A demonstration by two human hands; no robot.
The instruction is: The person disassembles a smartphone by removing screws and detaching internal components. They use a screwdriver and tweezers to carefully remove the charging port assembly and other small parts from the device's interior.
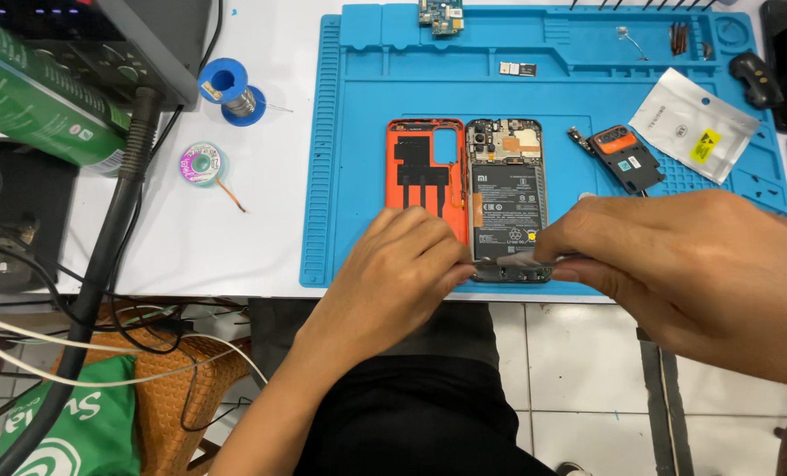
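An opened smartphone (pixel 506 189) lies on a blue silicone work mat (pixel 358 106), its black battery and circuit board showing. Its orange back cover (pixel 424 172) rests inside-up just left of it. My left hand (pixel 393 273) and my right hand (pixel 675 264) meet over the phone's bottom end. Together they pinch a thin grey strip or slim tool (pixel 521 259) stretched between the fingertips. The bottom edge of the phone is partly hidden by my fingers.
On the mat lie a small black-and-orange cover part (pixel 624 157), a silver pouch (pixel 693 123), a small circuit board (pixel 440 16) and tiny parts. A blue solder spool (pixel 228 90) and a wick reel (pixel 201 164) sit on the white table, with cables and a green can (pixel 32 97) at left.
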